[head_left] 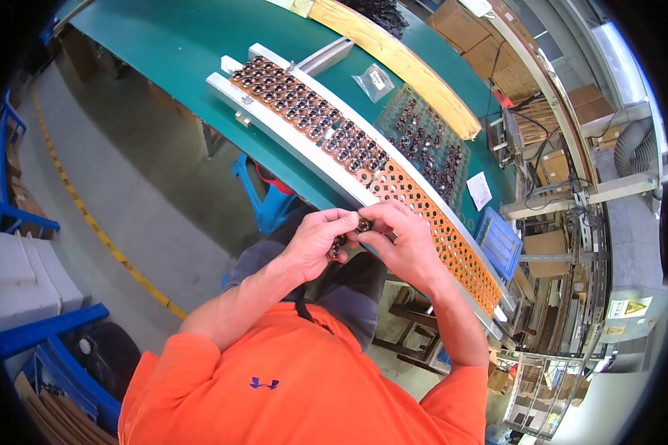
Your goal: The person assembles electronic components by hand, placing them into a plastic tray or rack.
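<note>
An orange shirt fills the foreground, both bare forearms rising from it. The left hand curls shut around a cluster of small dark metal rings, and the right hand pinches one more ring between thumb and fingertips, touching the left. Both hover just off the near edge of the green worktop, beside a long orange perforated strip whose left stretch is filled with seated rings. A clear tray of rings lies beyond.
</note>
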### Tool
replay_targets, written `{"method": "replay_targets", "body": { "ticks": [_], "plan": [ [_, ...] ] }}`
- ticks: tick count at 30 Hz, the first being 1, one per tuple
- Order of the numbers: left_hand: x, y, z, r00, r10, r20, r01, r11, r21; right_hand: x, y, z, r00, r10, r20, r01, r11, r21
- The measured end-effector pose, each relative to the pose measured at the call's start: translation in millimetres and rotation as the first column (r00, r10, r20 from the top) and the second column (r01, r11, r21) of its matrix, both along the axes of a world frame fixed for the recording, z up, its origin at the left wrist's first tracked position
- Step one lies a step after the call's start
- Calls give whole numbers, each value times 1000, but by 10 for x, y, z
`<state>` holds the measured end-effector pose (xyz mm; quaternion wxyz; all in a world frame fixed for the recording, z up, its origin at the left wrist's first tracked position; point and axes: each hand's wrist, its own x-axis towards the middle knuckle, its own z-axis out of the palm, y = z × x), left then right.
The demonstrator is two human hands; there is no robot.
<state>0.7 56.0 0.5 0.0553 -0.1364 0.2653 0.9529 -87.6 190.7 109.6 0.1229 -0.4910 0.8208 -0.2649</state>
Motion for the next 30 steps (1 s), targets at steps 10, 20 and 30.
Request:
{"method": "replay_targets", "body": {
  "ticks": [10,20,30],
  "plan": [
    [-2,24,-35,997,-2,-76,11,994,110,28,-10,-96,994,-30,105,50,981,-187],
    [-9,-1,-16,997,10,-80,-16,996,-84,-118,31,-5,949,-162,270,140,985,99],
    [-48,-19,0,992,113,-57,-121,978,-168,-283,-41,-44,969,-22,245,3,997,75]
  ]
}}
